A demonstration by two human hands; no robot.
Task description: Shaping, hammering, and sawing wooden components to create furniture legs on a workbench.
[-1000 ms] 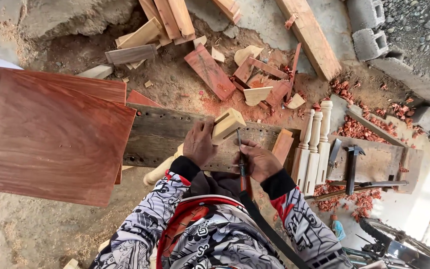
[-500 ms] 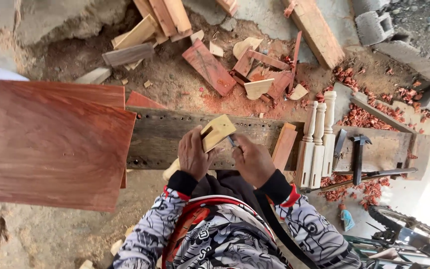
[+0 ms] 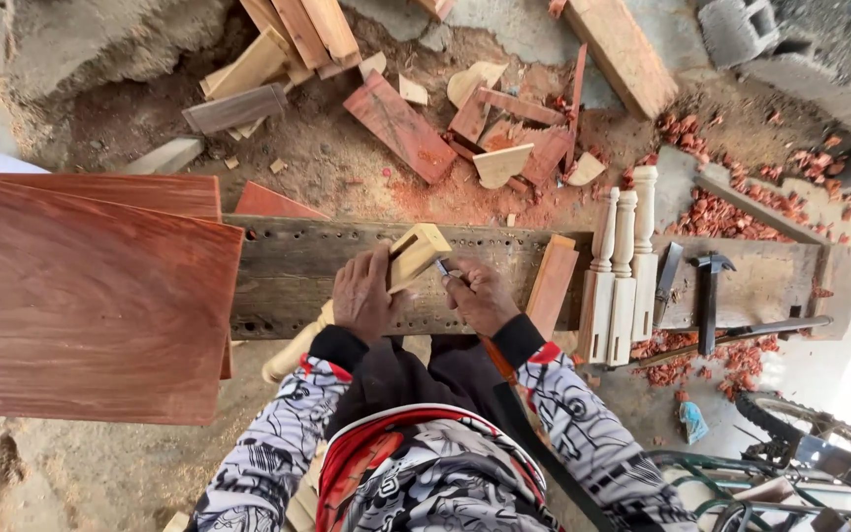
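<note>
The left hand (image 3: 364, 294) lies palm down, fingers curled over a pale turned wooden post (image 3: 416, 254), pressing it onto the workbench plank (image 3: 288, 271). The post's square end sits on top of the plank just beyond the fingers; its rounded end (image 3: 288, 353) juts out past the plank's near edge. The right hand (image 3: 480, 294) is closed around a slim marking tool (image 3: 443, 268), its tip right at the square end's side; whether it touches the wood I cannot tell.

Open room is tight. Two reddish boards (image 3: 86, 296) overlap the plank's left end, and a short reddish block (image 3: 551, 286) lies just beside the right hand. Further right, three pale turned spindles (image 3: 622, 261) lie side by side across the plank, then one hammer (image 3: 709, 296) and a flat dark tool (image 3: 669, 281) beside it. A long metal bar (image 3: 741, 335) runs along the near edge there. The bare stretch of plank lies between the boards and the left hand.

Beyond the far edge, offcuts (image 3: 499, 128) and red shavings (image 3: 731, 212) litter the ground. One bicycle wheel (image 3: 810, 433) shows at lower right.
</note>
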